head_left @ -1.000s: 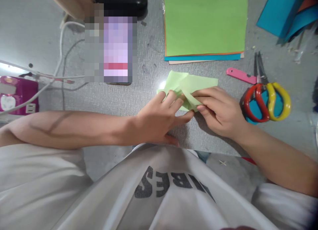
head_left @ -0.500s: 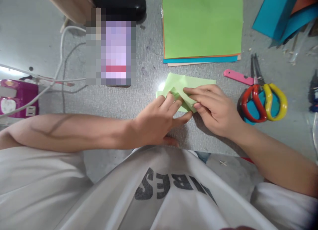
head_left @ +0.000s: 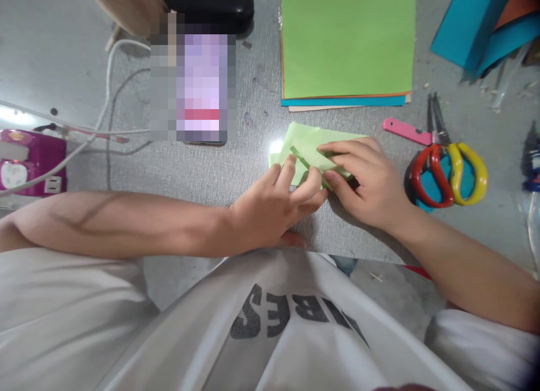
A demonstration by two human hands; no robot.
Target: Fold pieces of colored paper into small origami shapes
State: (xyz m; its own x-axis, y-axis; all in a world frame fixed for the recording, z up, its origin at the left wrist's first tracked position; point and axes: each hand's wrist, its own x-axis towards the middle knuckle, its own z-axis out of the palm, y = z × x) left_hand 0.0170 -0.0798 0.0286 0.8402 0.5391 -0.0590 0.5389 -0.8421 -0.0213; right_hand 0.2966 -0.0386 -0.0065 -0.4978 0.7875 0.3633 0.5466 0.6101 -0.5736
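Observation:
A light green folded paper lies on the grey table close to its front edge, with a darker green fold showing near its middle. My left hand rests on the paper's lower left part, fingers apart and bent, fingertips touching it. From the right, my right hand grips the paper's right part between the thumb below and the fingers on top. Part of the right side of the paper is hidden under those fingers.
Stacked coloured sheets lie behind the paper. Scissors and a pink-handled tool are at the right, blue paper beyond. A blurred phone, black case, white cable and purple socket box are left.
The raised flap of the green paper now lies flatter under my right fingers. My left fingers have spread and shifted slightly on the paper. The whole view has moved a little.

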